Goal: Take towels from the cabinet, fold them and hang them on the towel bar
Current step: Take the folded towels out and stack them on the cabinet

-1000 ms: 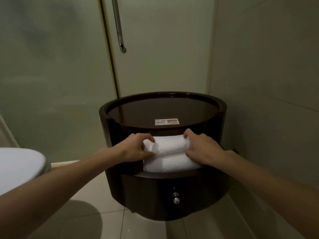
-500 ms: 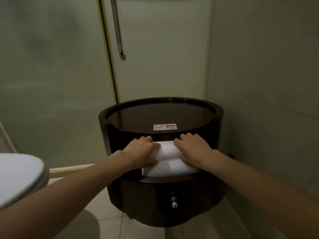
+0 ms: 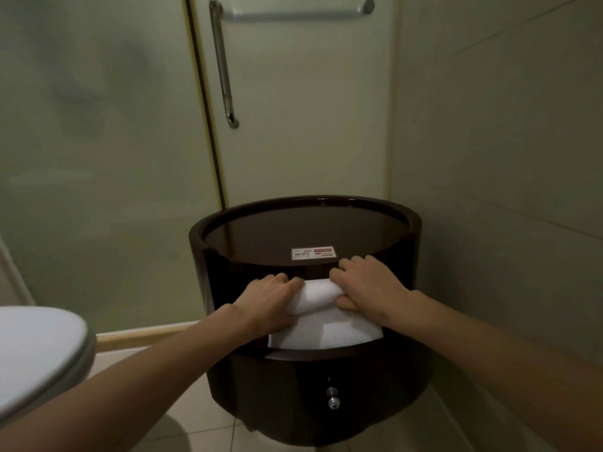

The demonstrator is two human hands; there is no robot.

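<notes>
The first step is underway: taking a towel out of the round dark-brown wooden cabinet [image 3: 293,386]. The left hand [image 3: 270,305] is curling its fingers over the left end of the top white folded towel [image 3: 318,293]. The right hand [image 3: 368,288] is pinching the right end, fingers on top and thumb beneath. The towel is bunching between them in the open shelf slot, resting on another white folded towel [image 3: 326,336]. Nothing is hanging on the horizontal chrome bar [image 3: 293,15] on the wall above, which I am taking for the towel bar. Next, I reckon, both hands are needing to draw the top towel straight out without dragging the lower 1 along.
</notes>
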